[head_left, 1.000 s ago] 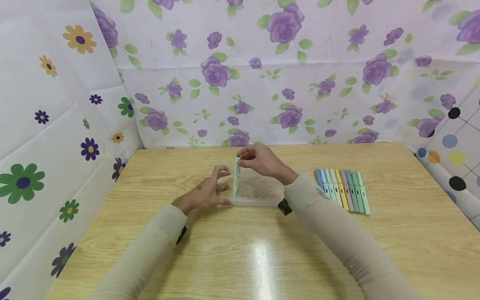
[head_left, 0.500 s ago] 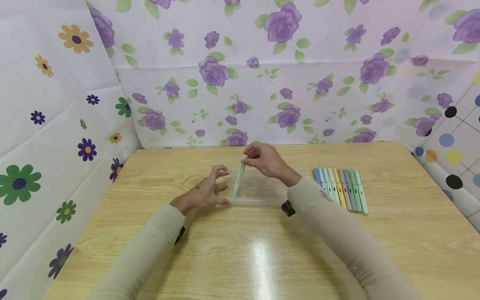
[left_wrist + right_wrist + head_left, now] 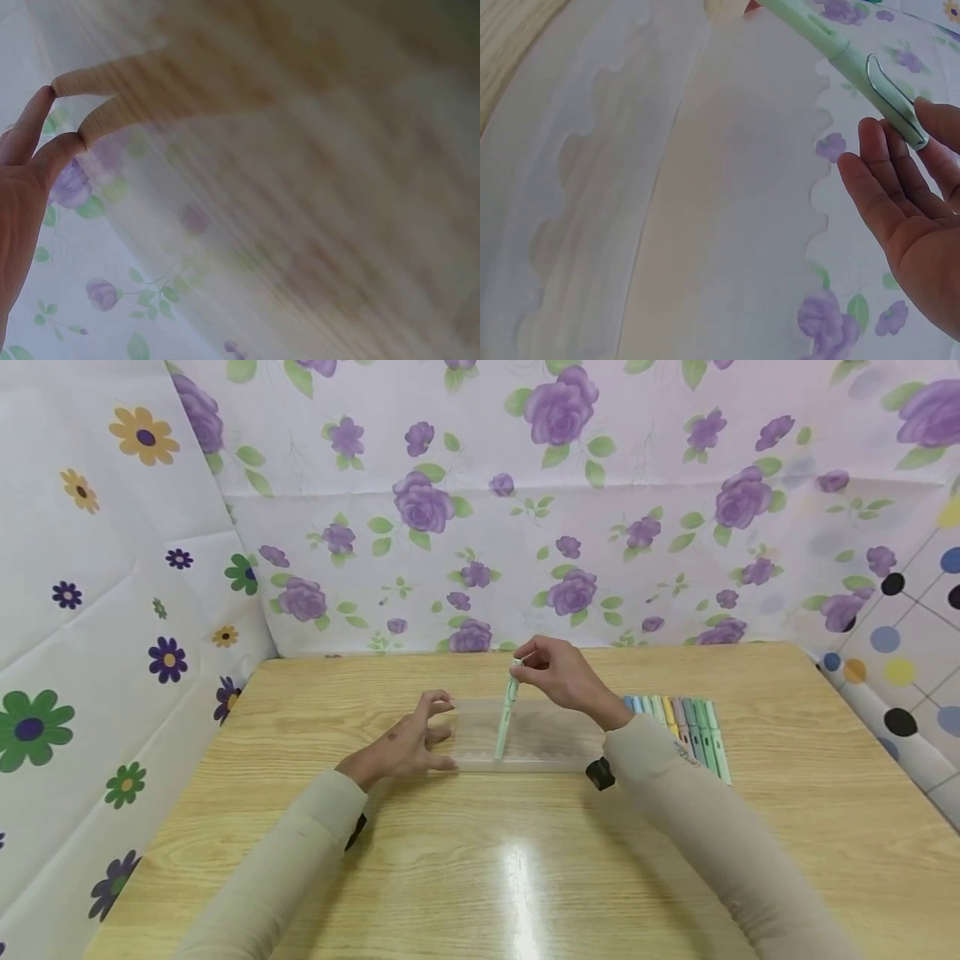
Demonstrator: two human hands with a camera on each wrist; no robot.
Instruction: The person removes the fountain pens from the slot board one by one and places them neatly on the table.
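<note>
In the head view, my right hand [image 3: 558, 675] pinches a light green pen [image 3: 506, 718] by its upper, clip end, between thumb and fingers. The pen slants over a long translucent plastic box [image 3: 536, 765], its lower tip close to the front wall. Up close in the right wrist view, the pen [image 3: 855, 71] shows a shiny metal clip near my fingertips, with the scalloped ridges of the box [image 3: 705, 187] beside it. My left hand [image 3: 408, 745] is spread at the box's left end, fingertips touching the clear wall, where the left wrist view shows them mirrored.
A row of several pens [image 3: 701, 735] in blue, green, yellow and mauve lies right of the box, partly covered by my right forearm. Under everything is a wooden table [image 3: 420, 877]. Floral sheets [image 3: 480, 502] rise behind and along the sides.
My right hand has moved right with the pen, from the box's left end toward its middle. The pen went from upright to slanted. My left hand has stayed at the box's end.
</note>
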